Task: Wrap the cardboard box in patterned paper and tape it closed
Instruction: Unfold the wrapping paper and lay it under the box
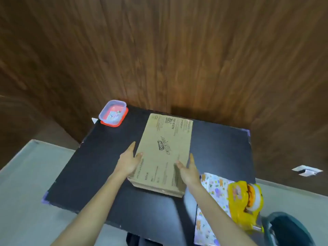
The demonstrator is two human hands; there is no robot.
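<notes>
On the table (88, 166), between my left hand (128, 161) and right hand (189, 172), both straight-fingered and pressing its long sides, the box (164, 153) runs near-to-far, while the paper (215, 190) lies near-right, closest to my right hand.

1. We've got a clear plastic container (112, 112), red lid under it, on the far left corner of the black surface (99, 167).
2. Behind it we see a wood-panelled wall (159, 50).
3. Grey floor (26, 174) lies to the left.
</notes>
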